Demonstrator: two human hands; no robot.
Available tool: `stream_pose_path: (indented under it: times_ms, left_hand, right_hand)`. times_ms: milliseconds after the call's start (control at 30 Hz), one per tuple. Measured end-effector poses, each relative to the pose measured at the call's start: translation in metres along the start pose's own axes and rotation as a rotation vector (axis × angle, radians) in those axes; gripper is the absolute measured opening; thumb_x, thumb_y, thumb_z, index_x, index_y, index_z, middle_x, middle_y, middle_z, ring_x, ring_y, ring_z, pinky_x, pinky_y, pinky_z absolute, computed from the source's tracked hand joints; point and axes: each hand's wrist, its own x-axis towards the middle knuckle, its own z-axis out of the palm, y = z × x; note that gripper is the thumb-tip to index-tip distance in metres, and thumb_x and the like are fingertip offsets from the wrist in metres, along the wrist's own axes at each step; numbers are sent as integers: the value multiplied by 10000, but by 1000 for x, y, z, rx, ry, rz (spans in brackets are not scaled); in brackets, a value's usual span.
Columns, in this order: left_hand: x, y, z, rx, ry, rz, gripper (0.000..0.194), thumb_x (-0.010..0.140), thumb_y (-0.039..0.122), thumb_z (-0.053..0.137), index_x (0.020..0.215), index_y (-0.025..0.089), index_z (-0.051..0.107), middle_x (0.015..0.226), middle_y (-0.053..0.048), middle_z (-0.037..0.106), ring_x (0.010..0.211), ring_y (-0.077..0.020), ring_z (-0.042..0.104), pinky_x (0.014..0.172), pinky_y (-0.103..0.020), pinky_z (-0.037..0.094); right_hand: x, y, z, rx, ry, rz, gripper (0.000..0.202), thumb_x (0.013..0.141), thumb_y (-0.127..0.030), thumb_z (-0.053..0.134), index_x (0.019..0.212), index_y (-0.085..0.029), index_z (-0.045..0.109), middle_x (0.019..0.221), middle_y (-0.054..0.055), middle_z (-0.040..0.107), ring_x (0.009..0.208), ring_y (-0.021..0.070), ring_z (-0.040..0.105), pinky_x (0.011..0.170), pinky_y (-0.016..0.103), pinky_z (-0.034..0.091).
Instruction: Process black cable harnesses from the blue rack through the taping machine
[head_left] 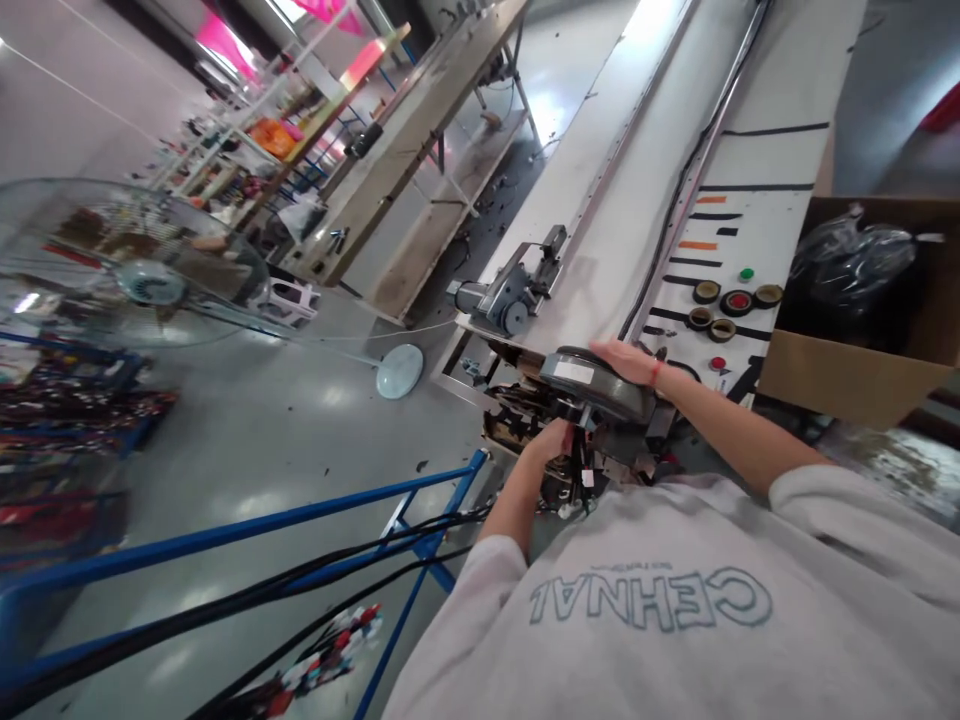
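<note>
A dark grey, drum-shaped thing like a wheel (pixel 611 390) with a white label stands in front of me at the near end of the white bench. My right hand (pixel 628 362) lies along its top with the fingers stretched out. Below its left side my left hand (pixel 553 440) is closed, close to a short metal shaft (pixel 588 414). What its fingers grip is hidden. Dark cables (pixel 579 462) with a small white tag hang right beside that hand. Under the drum, cardboard and small parts are cluttered and blurred.
A grey motor unit (pixel 510 300) is mounted on the long white bench (pixel 600 250). Several tape rolls (pixel 722 330) sit on its right side, next to a cardboard box (pixel 855 375). Blue rails (pixel 247 520) carrying long black cables run at left, near a standing fan (pixel 150 283).
</note>
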Motion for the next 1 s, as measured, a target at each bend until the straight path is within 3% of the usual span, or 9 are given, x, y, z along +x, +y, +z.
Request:
stream_pose_path:
  times_ms: [100, 233, 367, 500, 600, 700, 833, 933, 1000]
  left_hand:
    - [-12, 15, 1, 138, 36, 106, 331, 720, 481, 664, 675, 176, 541, 595, 24, 521, 605, -138, 506, 622, -247, 420]
    - [-25, 24, 15, 713, 263, 385, 349, 708, 516, 689, 693, 188, 571, 640, -11, 566, 723, -196, 562, 676, -254, 394]
    - [-33, 30, 12, 980, 358, 442, 316, 734, 493, 684, 794, 193, 607, 699, -68, 631, 771, -246, 616, 670, -262, 393]
    - [-42, 45, -29, 970, 387, 489, 279, 812, 463, 605, 811, 184, 609, 790, -73, 674, 777, -213, 623, 676, -250, 405]
    - [-45, 51, -54, 935, 349, 501, 256, 850, 427, 549, 814, 178, 601, 771, -44, 671, 731, -177, 605, 663, -239, 400]
    - [-46, 50, -59, 930, 308, 461, 248, 870, 392, 508, 772, 179, 589, 676, -20, 642, 658, -162, 580, 631, -237, 386]
    - [-52, 51, -50, 977, 340, 518, 247, 869, 387, 508, 769, 179, 595, 700, -43, 642, 693, -181, 582, 649, -248, 384]
    - [-55, 53, -47, 1034, 394, 522, 204, 862, 354, 535, 777, 178, 594, 688, -48, 619, 725, -194, 574, 684, -257, 385]
    - [-52, 52, -48, 988, 369, 481, 199, 873, 331, 530, 750, 179, 570, 636, -28, 579, 687, -181, 552, 678, -254, 384]
  right_hand:
    - [-41, 36, -5, -88, 113, 95, 572, 973, -447, 241, 682, -142, 628, 655, 21, 567, 646, 139, 520, 646, 204, 458]
    - [-74, 70, 1, -554, 307, 305, 229, 833, -227, 524, 1012, -117, 615, 1029, 157, 611, 931, 255, 553, 790, 317, 433]
    - [-73, 78, -1, -703, 191, 529, 404, 747, -120, 572, 1149, -90, 541, 1100, 205, 584, 923, 275, 586, 760, 339, 441]
    - [-88, 72, -22, -422, 81, 596, 221, 723, -184, 633, 931, -111, 613, 885, 122, 646, 809, 233, 606, 723, 307, 456]
    - [-126, 46, -22, 25, -6, 301, 237, 756, -323, 652, 900, -140, 607, 851, 82, 656, 787, 201, 600, 738, 300, 477]
    - [-149, 4, 14, 587, -401, 45, 491, 775, -619, 591, 894, -143, 607, 929, 117, 669, 846, 210, 628, 763, 321, 508]
    - [-114, -34, 85, 981, -903, 293, 834, 713, -898, 235, 751, -144, 588, 836, 155, 681, 744, 236, 667, 615, 335, 539]
    - [-91, -38, 110, 854, -763, 555, 779, 745, -880, 174, 598, -184, 492, 615, 117, 640, 524, 186, 607, 416, 264, 452]
    - [-104, -34, 104, 726, -670, 532, 712, 790, -837, 222, 540, -203, 430, 512, 83, 589, 426, 152, 537, 364, 240, 390]
